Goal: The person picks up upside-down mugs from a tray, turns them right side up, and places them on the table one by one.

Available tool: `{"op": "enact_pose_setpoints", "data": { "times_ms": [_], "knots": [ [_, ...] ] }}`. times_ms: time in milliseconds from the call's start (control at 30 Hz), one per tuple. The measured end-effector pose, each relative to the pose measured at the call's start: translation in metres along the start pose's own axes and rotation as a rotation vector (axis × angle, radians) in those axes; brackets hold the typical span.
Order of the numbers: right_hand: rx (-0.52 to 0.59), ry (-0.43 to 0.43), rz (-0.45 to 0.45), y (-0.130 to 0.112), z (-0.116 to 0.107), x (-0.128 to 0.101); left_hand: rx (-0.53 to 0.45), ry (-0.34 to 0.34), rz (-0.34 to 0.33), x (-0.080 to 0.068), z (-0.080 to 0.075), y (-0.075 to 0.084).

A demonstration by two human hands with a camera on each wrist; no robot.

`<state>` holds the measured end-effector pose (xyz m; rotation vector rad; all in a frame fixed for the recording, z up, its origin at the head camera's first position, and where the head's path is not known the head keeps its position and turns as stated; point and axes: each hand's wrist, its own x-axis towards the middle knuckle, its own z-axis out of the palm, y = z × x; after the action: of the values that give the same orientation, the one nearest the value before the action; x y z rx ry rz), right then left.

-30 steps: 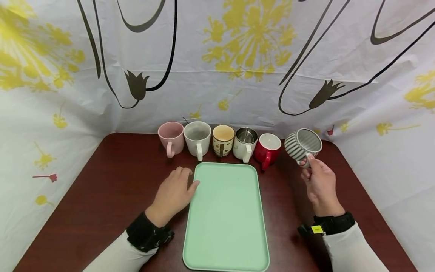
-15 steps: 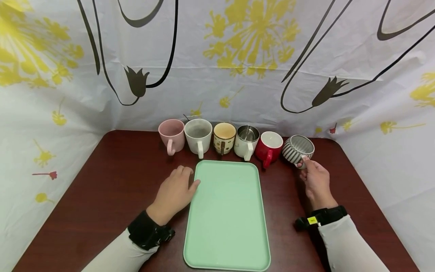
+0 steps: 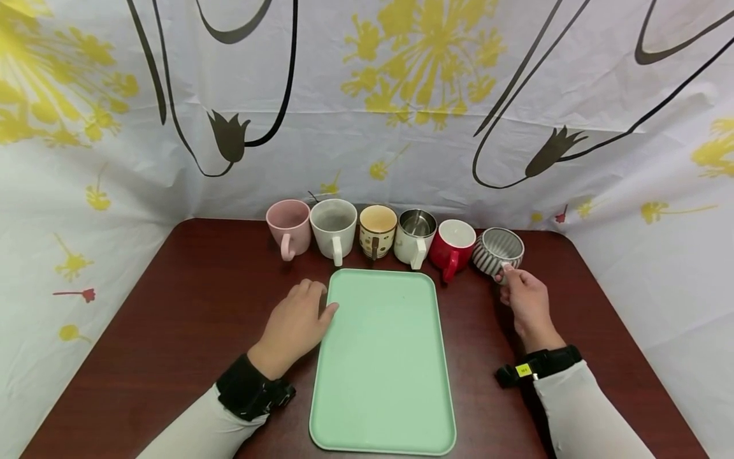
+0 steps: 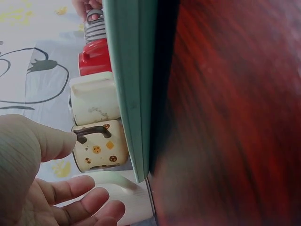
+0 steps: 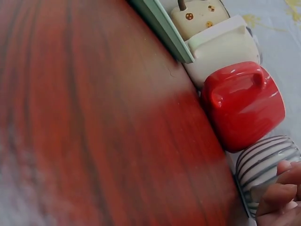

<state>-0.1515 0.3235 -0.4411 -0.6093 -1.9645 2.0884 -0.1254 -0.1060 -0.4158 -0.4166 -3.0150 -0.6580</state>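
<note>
My right hand (image 3: 526, 306) pinches the handle of a grey-and-white striped mug (image 3: 490, 260), at the right end of a row of mugs. Right beside it stands a red mug (image 3: 445, 245), its handle facing me. In the right wrist view, the fingers (image 5: 277, 197) overlap the striped mug (image 5: 263, 162). My left hand (image 3: 294, 325) is at the upper left edge of a pale green tray (image 3: 381, 363), with nothing in its grasp. The left wrist view shows its fingers and thumb apart, near the tray's side (image 4: 131, 94).
Leftward from the red mug, the row continues with a white steel-lined mug (image 3: 408, 247), a cream patterned mug (image 3: 369, 242), a white mug (image 3: 328, 237) and a pink mug (image 3: 298, 240). Behind the dark wooden table (image 3: 195, 306) hangs a printed cloth (image 3: 344, 146).
The right hand has brought the striped mug leftward and down from a tilted, raised position to beside the red mug. My left hand has stayed by the tray.
</note>
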Motion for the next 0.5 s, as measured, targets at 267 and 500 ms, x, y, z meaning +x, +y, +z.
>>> {"op": "enact_pose_setpoints", "data": {
  "times_ms": [267, 500],
  "knots": [
    [-0.193, -0.014, -0.03, -0.002, 0.002, -0.003, 0.009, -0.004, -0.007, -0.001, 0.0, -0.002],
    [-0.43, 0.083, -0.076, -0.008, 0.003, -0.014, 0.012, 0.001, -0.009, 0.0, 0.0, 0.0]
  ]
}}
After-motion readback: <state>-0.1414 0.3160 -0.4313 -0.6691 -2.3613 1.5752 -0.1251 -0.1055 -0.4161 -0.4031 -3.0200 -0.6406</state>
